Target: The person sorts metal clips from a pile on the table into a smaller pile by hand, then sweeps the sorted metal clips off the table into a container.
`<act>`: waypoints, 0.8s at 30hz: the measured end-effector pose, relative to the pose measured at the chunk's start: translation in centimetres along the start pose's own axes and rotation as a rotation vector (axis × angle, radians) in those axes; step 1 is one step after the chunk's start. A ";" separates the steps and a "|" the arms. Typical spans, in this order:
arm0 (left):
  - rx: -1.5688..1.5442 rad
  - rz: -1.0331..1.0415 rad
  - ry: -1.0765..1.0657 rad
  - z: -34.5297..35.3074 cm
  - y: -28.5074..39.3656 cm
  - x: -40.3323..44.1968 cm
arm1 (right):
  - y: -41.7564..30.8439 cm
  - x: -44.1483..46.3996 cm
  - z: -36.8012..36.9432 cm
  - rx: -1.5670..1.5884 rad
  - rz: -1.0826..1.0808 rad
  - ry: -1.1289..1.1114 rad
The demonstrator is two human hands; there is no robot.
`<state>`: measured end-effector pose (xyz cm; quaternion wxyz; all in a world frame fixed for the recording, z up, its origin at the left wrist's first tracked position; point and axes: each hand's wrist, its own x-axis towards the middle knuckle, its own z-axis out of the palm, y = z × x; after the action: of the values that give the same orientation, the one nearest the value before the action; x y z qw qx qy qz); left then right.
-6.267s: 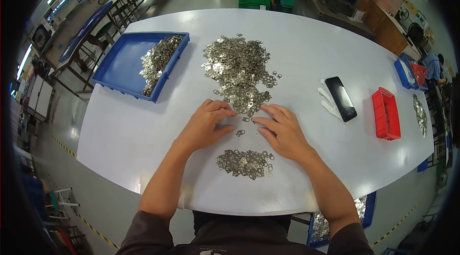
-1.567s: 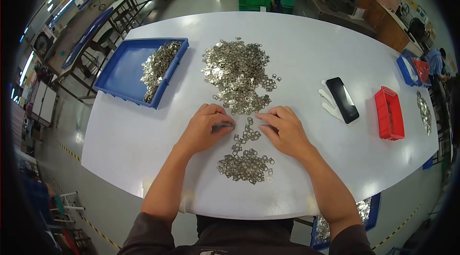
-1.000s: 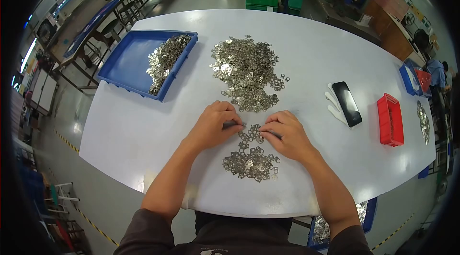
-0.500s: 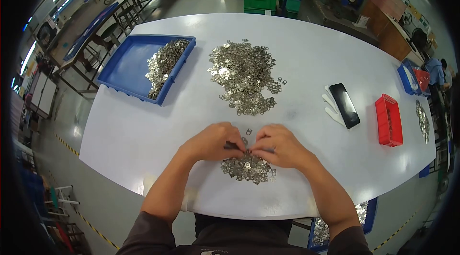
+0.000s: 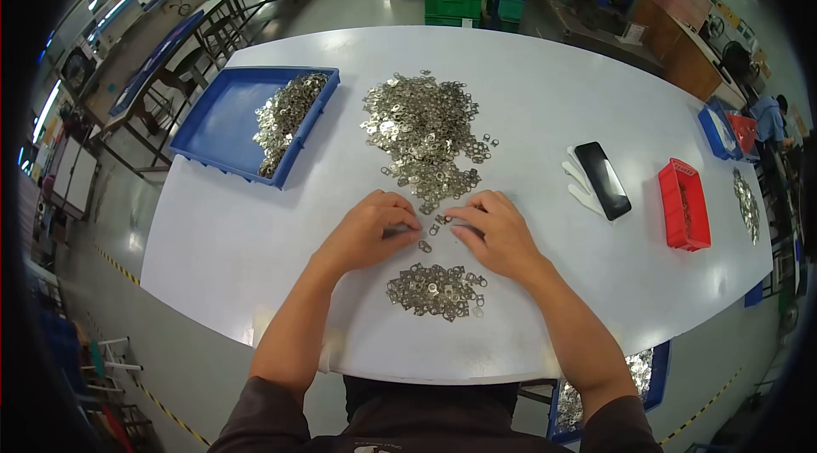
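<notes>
A large heap of small metal ring-shaped parts point(image 5: 423, 129) lies on the white table point(image 5: 255, 249). Nearer to me is a smaller pile of the same parts point(image 5: 436, 291). Between the two lie a few loose parts point(image 5: 425, 246). My left hand point(image 5: 374, 227) is at the left of these loose parts, fingers bent and apart from the thumb. My right hand point(image 5: 491, 232) is at their right, its fingers spread with the index fingertip beside a part just below the large heap. I see nothing held in either hand.
A blue tray point(image 5: 213, 117) with more parts stands at the left. At the right are a black phone point(image 5: 602, 180) on a white glove point(image 5: 580, 189), a red bin point(image 5: 684, 204) and a blue box point(image 5: 719, 131). Another person point(image 5: 770, 121) is at the far right.
Both hands have moved from the near pile back up toward the large heap, and their fingers have opened. The parts brought down earlier now lie in the near pile; a few others lie between.
</notes>
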<state>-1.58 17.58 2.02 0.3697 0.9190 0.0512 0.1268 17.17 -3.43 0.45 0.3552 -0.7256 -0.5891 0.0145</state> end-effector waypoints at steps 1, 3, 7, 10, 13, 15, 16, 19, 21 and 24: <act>-0.021 -0.057 0.009 -0.4 -0.3 0.1 | 0.3 0.0 -0.1 0.038 0.008 0.014; -0.023 -0.118 0.088 -0.4 -0.7 0.2 | 0.6 -0.1 0.0 0.018 0.040 0.035; 0.200 0.003 0.229 0.7 -0.3 0.8 | -0.8 0.5 0.3 -0.077 -0.009 0.074; 0.210 0.064 0.161 0.6 -0.2 0.7 | -1.0 0.6 0.6 -0.058 -0.066 0.019; 0.103 0.006 0.087 0.0 -0.3 0.4 | 0.1 -0.1 0.4 0.012 -0.066 0.040; 0.076 -0.040 0.094 -0.7 -0.5 -0.1 | 0.3 -0.3 0.5 0.051 -0.005 0.038; 0.073 -0.042 0.112 -0.8 -0.7 -0.3 | 0.7 -0.5 0.0 0.054 0.032 0.047; 0.080 0.001 0.141 0.2 -0.8 0.6 | 1.4 -0.5 1.8 0.037 -0.041 0.123; 0.121 0.041 0.198 1.6 0.0 0.8 | 1.2 -0.4 2.0 0.031 -0.076 0.155; 0.162 0.088 0.167 2.4 0.7 1.0 | 1.2 -0.6 1.8 0.004 -0.093 0.152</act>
<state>0.06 15.64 1.03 0.2826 0.9335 0.0518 0.2145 17.22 -3.12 -1.78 0.4009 -0.6956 -0.5936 -0.0559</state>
